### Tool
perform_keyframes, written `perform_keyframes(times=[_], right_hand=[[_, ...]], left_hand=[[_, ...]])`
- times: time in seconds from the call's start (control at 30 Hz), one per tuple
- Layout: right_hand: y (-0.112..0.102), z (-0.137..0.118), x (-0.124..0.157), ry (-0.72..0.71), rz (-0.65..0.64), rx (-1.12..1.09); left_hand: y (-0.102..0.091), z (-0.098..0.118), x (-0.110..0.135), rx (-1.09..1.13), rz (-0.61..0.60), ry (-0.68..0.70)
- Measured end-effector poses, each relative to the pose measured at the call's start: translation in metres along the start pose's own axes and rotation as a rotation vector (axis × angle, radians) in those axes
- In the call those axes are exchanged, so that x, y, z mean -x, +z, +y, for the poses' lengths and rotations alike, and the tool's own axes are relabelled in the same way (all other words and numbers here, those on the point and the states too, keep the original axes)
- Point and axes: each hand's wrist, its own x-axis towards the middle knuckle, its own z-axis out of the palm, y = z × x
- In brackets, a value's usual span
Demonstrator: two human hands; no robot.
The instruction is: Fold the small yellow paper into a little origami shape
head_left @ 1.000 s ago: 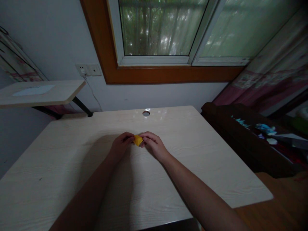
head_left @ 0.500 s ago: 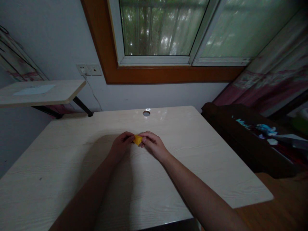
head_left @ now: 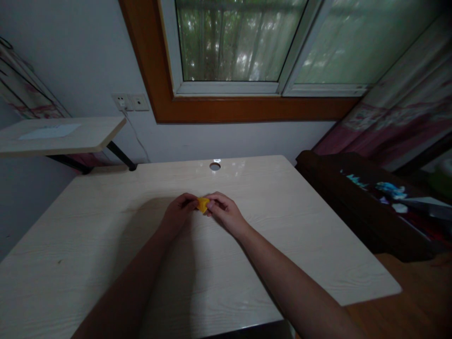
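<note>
A small folded piece of yellow paper (head_left: 202, 205) sits between my two hands, low over the middle of a pale wooden desk (head_left: 106, 245). My left hand (head_left: 179, 213) pinches its left edge with curled fingers. My right hand (head_left: 223, 212) pinches the right edge, fingers pressed together over it. Most of the paper is hidden by my fingertips.
A round cable hole (head_left: 214, 165) lies at the desk's far edge, below a window (head_left: 233, 47). A smaller side table (head_left: 60, 134) stands at the far left under a wall socket (head_left: 130, 101). A dark wooden bed frame (head_left: 356, 207) runs along the desk's right side.
My hands have drawn slightly closer together, so less of the yellow paper shows between them. Nothing else has moved.
</note>
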Motion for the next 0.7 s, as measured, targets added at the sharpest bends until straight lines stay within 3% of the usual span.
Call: perform_keyframes(times=[0.47,0.7], right_hand=[[0.0,0.006,-0.001,0.075,-0.09,-0.112],[0.002,0.011,-0.002,0.07,-0.031,-0.208]], left_hand=[[0.001,-0.008,-0.003,0.078,-0.051,0.012],[0.004,-0.006,-0.001,0.045,-0.029,0.001]])
